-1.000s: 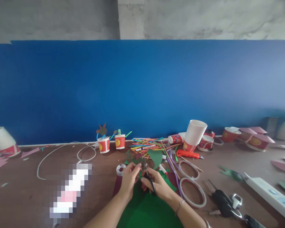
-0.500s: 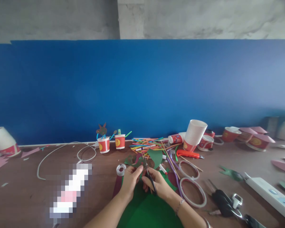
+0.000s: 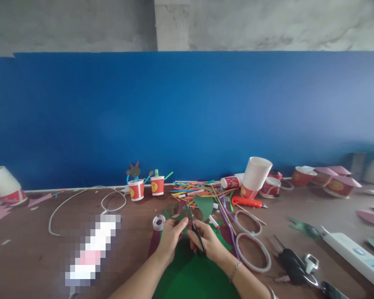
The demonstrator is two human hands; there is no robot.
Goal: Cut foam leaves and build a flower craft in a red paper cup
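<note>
Over the middle of the table, my right hand [image 3: 209,241] is closed round the black handles of a pair of scissors [image 3: 200,241]. The blades point away from me, close together as far as I can see. My left hand [image 3: 171,237] pinches a small piece of green paper [image 3: 183,213] between thumb and fingers, just left of the blades. Whether the blades touch that paper is too small to tell. Beneath both wrists lies a large green sheet [image 3: 196,276]. Another cut green piece [image 3: 204,207] rests just beyond the scissors.
Colourful sticks [image 3: 193,190] lie in a pile behind my hands. A clear tape roll [image 3: 158,223] sits left; larger tape rolls [image 3: 253,252], an orange cutter [image 3: 247,202], keys [image 3: 294,265] and a white power strip [image 3: 357,253] lie right. Stacked paper cups [image 3: 258,174] stand behind.
</note>
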